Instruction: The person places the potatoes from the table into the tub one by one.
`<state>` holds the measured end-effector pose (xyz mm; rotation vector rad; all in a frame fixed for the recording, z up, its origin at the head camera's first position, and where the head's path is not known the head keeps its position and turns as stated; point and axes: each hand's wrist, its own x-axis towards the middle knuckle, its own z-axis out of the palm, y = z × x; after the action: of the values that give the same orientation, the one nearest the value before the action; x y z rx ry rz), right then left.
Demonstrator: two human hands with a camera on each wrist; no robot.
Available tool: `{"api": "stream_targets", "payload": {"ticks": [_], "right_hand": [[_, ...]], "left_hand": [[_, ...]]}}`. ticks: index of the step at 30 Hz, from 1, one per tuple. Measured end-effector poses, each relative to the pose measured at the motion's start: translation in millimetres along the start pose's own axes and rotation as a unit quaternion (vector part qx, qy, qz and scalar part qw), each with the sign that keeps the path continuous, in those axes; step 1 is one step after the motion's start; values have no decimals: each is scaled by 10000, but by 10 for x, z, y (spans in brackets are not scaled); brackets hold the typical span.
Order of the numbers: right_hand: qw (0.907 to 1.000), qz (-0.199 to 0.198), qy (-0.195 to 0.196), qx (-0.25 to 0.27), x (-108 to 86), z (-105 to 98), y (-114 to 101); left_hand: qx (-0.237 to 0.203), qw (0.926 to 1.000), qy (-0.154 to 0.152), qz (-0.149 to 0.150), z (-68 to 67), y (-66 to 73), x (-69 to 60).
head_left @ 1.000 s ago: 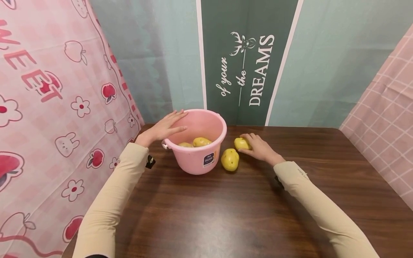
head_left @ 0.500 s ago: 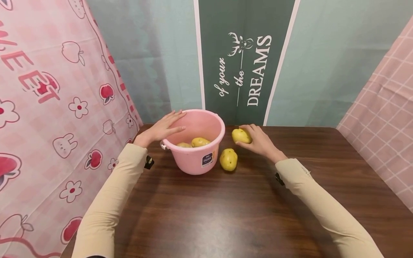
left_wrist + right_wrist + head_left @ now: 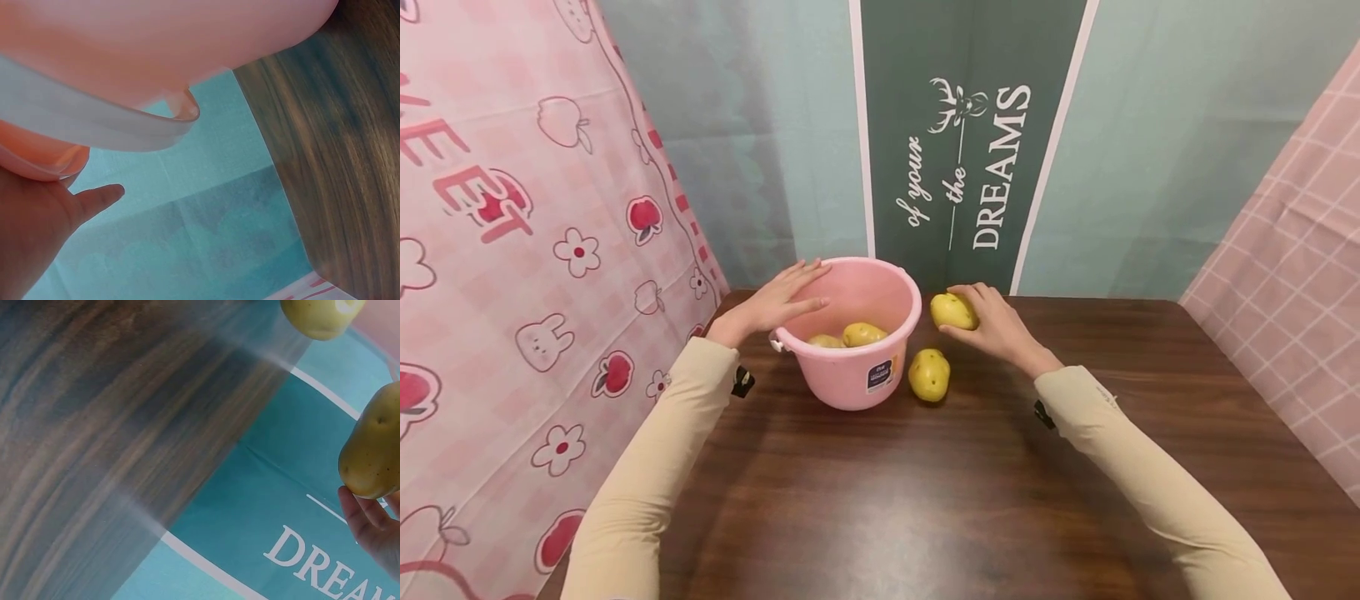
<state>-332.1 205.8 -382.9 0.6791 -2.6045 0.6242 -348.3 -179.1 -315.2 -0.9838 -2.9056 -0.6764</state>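
Observation:
A pink bucket (image 3: 842, 379) stands on the table, with yellow potatoes (image 3: 863, 334) visible inside. My left hand (image 3: 775, 300) rests on its left rim, fingers extended over the edge; in the left wrist view, one finger (image 3: 100, 200) sticks out straight beside the bucket. To the right of the bucket, my right hand (image 3: 1000, 329) grips a potato (image 3: 951, 311) between thumb and fingers, held above the tabletop. The right wrist view shows fingertips on this potato (image 3: 375, 447). Another potato (image 3: 929, 375) lies on the table, close to the bucket's right side.
The dark wooden table (image 3: 880, 492) extends toward me and to the right. Behind it hangs a green cloth (image 3: 977, 42) with white lettering. Pink printed cloth (image 3: 587, 308) closes the left side, checked pink cloth (image 3: 1292, 225) the right. The bucket's pale handle (image 3: 106, 125) hangs at its side.
My right hand has lifted the potato off the table and brought it slightly left toward the bucket. The left hand has stayed on the rim.

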Motion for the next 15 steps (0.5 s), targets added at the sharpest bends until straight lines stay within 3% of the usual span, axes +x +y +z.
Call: {"api": "stream_targets", "payload": {"ticks": [15], "right_hand": [[9992,-95,375,114,105,-156,-49]], "left_hand": [[157,9997,-75,-141,-9,0,-7]]}}
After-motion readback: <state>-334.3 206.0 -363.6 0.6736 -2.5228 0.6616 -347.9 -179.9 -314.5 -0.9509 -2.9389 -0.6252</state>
